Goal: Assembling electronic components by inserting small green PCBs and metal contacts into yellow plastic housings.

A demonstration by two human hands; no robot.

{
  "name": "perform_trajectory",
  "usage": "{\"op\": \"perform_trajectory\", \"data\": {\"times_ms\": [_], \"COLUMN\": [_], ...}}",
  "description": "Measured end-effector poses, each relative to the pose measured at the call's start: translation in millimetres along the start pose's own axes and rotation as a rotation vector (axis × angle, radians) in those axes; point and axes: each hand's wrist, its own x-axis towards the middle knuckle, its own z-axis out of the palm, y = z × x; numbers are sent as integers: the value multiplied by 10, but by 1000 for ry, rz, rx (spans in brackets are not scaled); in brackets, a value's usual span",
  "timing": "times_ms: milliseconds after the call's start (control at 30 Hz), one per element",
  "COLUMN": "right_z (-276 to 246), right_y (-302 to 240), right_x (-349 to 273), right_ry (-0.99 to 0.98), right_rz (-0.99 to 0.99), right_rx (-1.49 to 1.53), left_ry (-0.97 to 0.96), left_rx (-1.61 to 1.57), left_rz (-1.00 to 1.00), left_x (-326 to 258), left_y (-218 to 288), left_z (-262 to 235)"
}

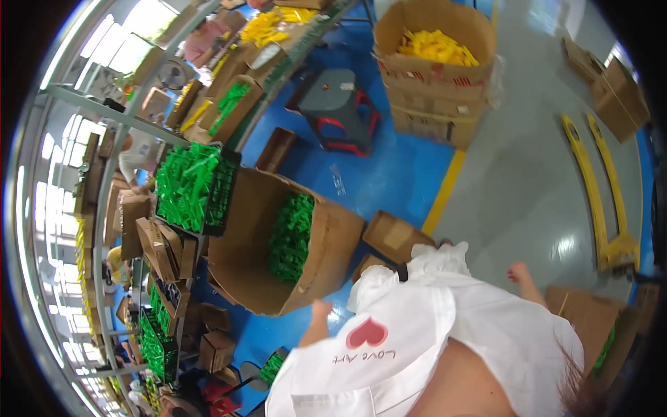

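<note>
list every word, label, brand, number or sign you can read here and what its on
White top: a short line of handwriting-style lettering next to a red heart; legible, but I don't copy wording out.
Brown carton holding yellow parts: red print, too small and blurred to read.
Grey stool: a small white label on the seat, too small to read.
Any other marks: too small or blurred.

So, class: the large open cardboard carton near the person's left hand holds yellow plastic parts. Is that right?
Only the colour is wrong: the head view shows the large open cardboard carton near the person's left hand holds green plastic parts.
</note>
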Motion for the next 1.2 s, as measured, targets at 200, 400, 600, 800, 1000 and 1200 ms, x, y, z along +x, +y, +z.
{"op": "perform_trajectory", "data": {"times_ms": [200, 400, 600, 800, 1000, 1200], "right_z": [-936, 354, 1413, 884, 1084, 1710], "right_y": [-1214, -3391, -4000, -4711, -5400, -6977], "right_x": [2055, 1250, 1488, 2062, 2097, 1822], "right_ry": [391, -196, -619, -186, -244, -528], "right_rz": [-399, -373, -412, -322, -193, -564], "right_rx": [-299, 75, -92, -201, -276, -715], "left_ry": [24, 217, 716, 828, 719, 551], "left_rx": [-203, -420, -356, -334, -158, 124], "left_rz": [-66, -26, 328, 389, 250, 64], "left_x": [-536, -162, 1120, 2593, 2968, 2768], "left_y": [794, 1353, 2039, 2610, 2208, 1990], "left_z": [610, 572, -481, -2112, -2355, -1824]}}
